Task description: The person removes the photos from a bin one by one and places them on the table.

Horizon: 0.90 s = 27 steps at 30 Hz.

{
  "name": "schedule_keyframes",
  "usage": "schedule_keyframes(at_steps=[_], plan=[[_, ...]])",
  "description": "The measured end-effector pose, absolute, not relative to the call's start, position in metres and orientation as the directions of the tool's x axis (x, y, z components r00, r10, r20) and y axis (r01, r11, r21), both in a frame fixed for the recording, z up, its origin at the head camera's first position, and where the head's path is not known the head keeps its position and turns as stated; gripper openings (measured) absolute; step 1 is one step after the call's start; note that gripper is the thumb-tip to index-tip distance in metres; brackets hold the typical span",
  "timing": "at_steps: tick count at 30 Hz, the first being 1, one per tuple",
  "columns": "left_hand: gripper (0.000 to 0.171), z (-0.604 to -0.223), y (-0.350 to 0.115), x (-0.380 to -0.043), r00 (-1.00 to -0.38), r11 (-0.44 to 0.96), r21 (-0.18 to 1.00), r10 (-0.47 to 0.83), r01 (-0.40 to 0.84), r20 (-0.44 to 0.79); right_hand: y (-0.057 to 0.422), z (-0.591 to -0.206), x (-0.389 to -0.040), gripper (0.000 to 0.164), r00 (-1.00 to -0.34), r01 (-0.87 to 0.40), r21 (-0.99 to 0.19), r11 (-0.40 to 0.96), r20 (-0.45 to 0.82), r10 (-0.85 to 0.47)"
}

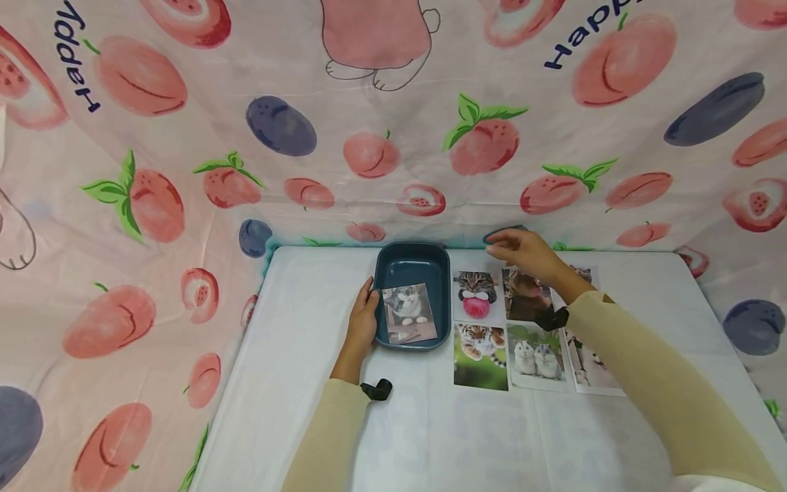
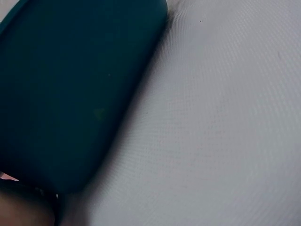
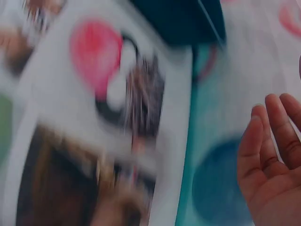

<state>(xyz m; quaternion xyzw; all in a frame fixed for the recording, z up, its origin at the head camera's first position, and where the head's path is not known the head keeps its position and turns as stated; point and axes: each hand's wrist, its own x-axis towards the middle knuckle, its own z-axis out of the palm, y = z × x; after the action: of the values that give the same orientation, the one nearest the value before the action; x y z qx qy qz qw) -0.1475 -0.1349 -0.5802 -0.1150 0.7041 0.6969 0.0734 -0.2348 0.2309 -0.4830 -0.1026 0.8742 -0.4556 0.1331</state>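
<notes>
A dark teal rectangular tray (image 1: 443,273) stands near the table's back edge, with a photo card of a grey-and-white cat (image 1: 408,311) lying tilted inside it. My left hand (image 1: 364,318) holds the tray's left side, thumb at the rim. The tray's outer wall (image 2: 80,94) fills much of the left wrist view. Above the back row of cards, my right hand (image 1: 522,253) is raised with nothing in it. Its fingers (image 3: 277,122) are extended and slightly bent in the right wrist view. Nearest to it are a brownish photo card (image 1: 522,301) and a card of a cat with a pink ball (image 1: 475,295).
Cards of a tiger cub (image 1: 481,359) and two grey furry animals (image 1: 537,359) form the front row. Another card (image 1: 599,372) there is partly behind the right sleeve. A fruit-print cloth (image 1: 369,109) hangs behind the white table (image 1: 461,437).
</notes>
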Motion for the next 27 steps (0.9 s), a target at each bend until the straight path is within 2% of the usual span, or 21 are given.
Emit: schedule_keyframes(at_steps=[5, 11, 16, 27], plan=[[0.053, -0.580, -0.135, -0.147, -0.966, 0.018, 0.967, -0.059, -0.254, -0.253, 0.174, -0.479, -0.233, 0.055, -0.891, -0.072, -0.847, 0.526, -0.182, -0.415], [0.053, -0.578, -0.135, -0.147, -0.964, 0.012, 0.965, -0.055, -0.261, -0.260, 0.117, -0.480, -0.231, 0.051, -0.851, -0.109, -0.845, 0.523, -0.193, -0.489], [0.053, -0.578, -0.135, -0.147, -0.964, 0.015, 0.965, -0.052, -0.261, -0.260, 0.084, -0.490, -0.232, 0.046, -0.853, -0.117, -0.805, 0.582, -0.219, -0.474], [0.052, -0.579, -0.136, -0.147, -0.963, 0.010, 0.964, -0.051, -0.266, -0.265, 0.049, -0.508, -0.239, 0.061, -0.848, -0.126, -0.643, 0.756, -0.326, -0.418]])
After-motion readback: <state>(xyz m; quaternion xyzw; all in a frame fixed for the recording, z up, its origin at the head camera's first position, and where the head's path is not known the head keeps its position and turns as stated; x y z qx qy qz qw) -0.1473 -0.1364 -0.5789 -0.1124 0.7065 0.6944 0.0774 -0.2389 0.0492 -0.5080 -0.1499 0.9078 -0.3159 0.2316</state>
